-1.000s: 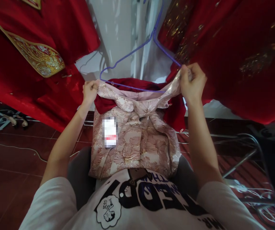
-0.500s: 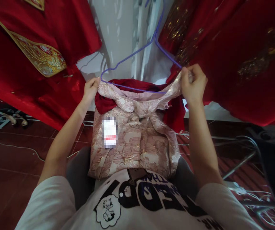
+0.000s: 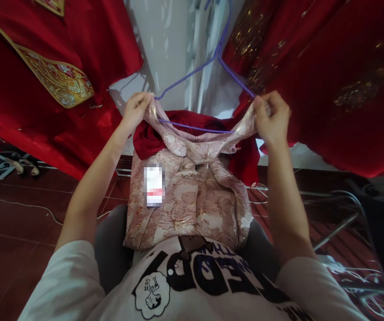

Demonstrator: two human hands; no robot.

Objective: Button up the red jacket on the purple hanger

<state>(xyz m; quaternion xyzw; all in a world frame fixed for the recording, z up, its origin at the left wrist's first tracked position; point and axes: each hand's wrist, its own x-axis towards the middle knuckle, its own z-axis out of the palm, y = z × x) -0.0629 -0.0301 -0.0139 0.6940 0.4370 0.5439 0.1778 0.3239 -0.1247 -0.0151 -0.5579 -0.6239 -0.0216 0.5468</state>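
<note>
A pink and gold brocade dress point(image 3: 178, 203) lies bunched on my lap, its neckline stretched between my two hands. My left hand point(image 3: 137, 109) pinches the left shoulder of the dress, with the left end of a purple hanger point(image 3: 195, 71) at its fingertips. My right hand point(image 3: 274, 117) is closed on the right shoulder, by the hanger's other end. The hanger's bottom bar runs across the inside of the neck opening. Dark red cloth point(image 3: 148, 140) shows behind and under the neckline. A phone-shaped blurred patch point(image 3: 154, 185) lies on the dress.
Red garments with gold embroidery point(image 3: 66, 84) hang at the left, and more red cloth point(image 3: 339, 67) hangs at the right. Metal frames point(image 3: 342, 227) stand at the lower right. A white cable point(image 3: 41, 206) crosses the tiled floor, near shoes point(image 3: 27, 169) at the left.
My left hand has moved up and to the right with the dress shoulder, which now covers the hanger's left end. My right hand has hardly moved.
</note>
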